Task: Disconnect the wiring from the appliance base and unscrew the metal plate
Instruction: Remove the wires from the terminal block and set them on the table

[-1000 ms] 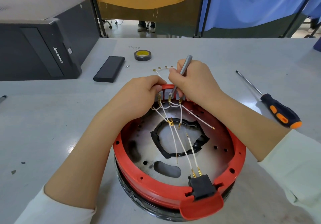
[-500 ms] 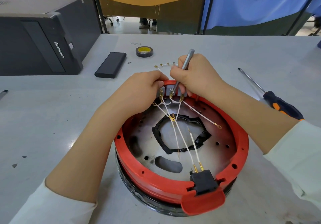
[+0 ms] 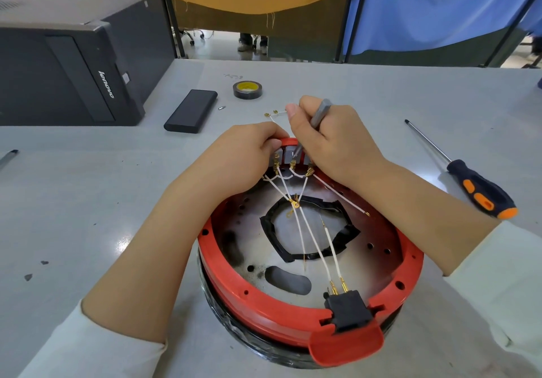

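Observation:
The round appliance base with its red rim [image 3: 234, 286] stands on the table in front of me, its metal plate [image 3: 366, 240] facing up. White wires [image 3: 311, 231] with brass terminals run from a black connector block [image 3: 349, 308] at the near rim to a terminal strip at the far rim. My left hand [image 3: 237, 157] grips the far rim beside the terminals. My right hand [image 3: 331, 140] holds a thin grey metal tool [image 3: 319, 114], whose tip is down among the far terminals.
An orange-and-black screwdriver [image 3: 478, 190] lies to the right. A black tape roll [image 3: 247, 89], a flat black case [image 3: 191, 111] and a short loose wire [image 3: 274, 113] lie beyond the base. A black computer tower [image 3: 73, 70] fills the left.
Both hands stay at the far terminals; my right hand has shifted slightly with the grey tool. The view has tilted a little.

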The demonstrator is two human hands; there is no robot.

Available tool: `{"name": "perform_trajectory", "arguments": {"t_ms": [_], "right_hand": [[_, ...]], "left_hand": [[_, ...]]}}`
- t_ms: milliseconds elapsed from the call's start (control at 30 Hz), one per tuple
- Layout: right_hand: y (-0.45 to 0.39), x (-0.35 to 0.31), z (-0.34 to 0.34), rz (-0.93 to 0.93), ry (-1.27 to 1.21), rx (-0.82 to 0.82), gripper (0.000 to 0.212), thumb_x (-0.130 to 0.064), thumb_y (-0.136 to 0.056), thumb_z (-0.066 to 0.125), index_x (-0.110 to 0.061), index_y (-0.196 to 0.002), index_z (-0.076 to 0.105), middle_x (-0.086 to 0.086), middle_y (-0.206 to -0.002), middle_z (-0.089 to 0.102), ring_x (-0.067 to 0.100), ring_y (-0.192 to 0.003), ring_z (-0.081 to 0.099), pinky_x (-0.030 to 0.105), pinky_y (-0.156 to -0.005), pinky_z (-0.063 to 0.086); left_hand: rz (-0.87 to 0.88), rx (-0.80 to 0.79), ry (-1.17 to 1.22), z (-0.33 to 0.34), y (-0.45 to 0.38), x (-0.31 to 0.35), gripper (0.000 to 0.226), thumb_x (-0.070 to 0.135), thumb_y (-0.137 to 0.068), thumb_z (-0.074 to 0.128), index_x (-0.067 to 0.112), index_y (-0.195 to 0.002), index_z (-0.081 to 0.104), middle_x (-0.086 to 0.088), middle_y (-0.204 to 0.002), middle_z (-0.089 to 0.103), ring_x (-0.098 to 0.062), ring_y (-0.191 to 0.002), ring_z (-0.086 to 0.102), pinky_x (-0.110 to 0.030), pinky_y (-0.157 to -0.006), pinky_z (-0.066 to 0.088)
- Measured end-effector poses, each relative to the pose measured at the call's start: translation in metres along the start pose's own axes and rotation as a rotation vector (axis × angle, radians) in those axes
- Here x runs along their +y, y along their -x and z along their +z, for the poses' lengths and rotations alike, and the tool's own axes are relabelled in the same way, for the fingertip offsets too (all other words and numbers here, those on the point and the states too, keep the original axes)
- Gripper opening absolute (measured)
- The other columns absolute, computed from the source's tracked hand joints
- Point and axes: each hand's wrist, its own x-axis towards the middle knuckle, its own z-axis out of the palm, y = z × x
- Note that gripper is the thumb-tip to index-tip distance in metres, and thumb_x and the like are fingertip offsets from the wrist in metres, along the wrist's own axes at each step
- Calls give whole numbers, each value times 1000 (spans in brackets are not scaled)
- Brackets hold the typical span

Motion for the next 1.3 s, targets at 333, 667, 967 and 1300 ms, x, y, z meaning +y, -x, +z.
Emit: {"name": "perform_trajectory", "arguments": {"t_ms": [333, 667, 967, 1300], "right_hand": [[1, -14, 4, -130, 521, -169, 29, -38, -102, 32, -18, -80, 33, -6, -49, 27, 23, -53, 37, 31, -51, 27], [-5, -7, 7, 60, 291, -139, 39, -39, -102, 31, -24, -65, 31, -7, -57, 40, 19, -60, 43, 30, -58, 27], [-2, -6, 7, -8, 371, -141, 35, -39, -101, 31, -18, -74, 36, -6, -52, 37, 23, -56, 40, 32, -52, 23], [0, -8, 5, -62, 414, -136, 31, -35, -102, 33, -18, -77, 39, 4, -56, 44, 26, -56, 42, 32, -55, 29]], "left_hand": [[20, 35, -14, -2, 4, 3, 39, 18, -99, 36, 31, -63, 36, 12, -63, 44, -4, -56, 41, -3, -51, 34], [19, -11, -29, -3, 3, 6, 26, 20, -100, 39, 23, -114, 60, -1, -93, 63, -18, -82, 54, -29, -66, 39], [12, -14, -44, -3, 2, 5, 26, 21, -100, 38, 20, -115, 59, -3, -94, 63, -18, -80, 53, -28, -64, 37], [16, -2, -51, -3, 2, 4, 21, 22, -100, 37, 19, -101, 58, 7, -71, 50, -6, -63, 45, -17, -53, 30]]}}
